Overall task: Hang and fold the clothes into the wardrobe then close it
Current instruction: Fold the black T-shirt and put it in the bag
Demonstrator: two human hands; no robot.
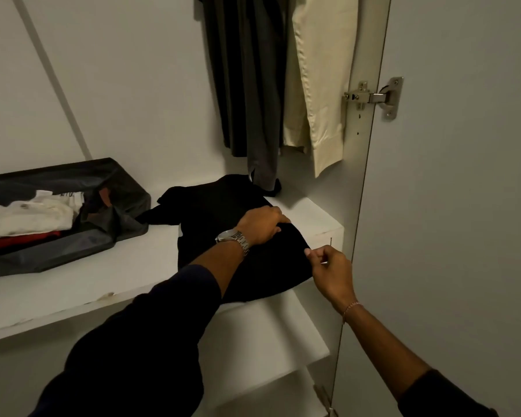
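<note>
Head view, looking down into an open wardrobe: a black garment [223, 212] lies spread on the white shelf [73, 290], its long axis running from the front edge back toward the hanging clothes [253, 85]. The left hand [260, 224] grips and pins its right side — apparently to steady it — while the right hand [331, 267] pinches the near hem, likely to start a fold. An open fabric case [127, 188] sits at left.

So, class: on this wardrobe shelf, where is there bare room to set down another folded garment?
Bare shelf runs along the front edge, between the fabric organiser and the black garment. A smaller patch lies right of the garment, by the wardrobe's side wall. The middle is crowded: both hands, left and right, work the garment.
</note>
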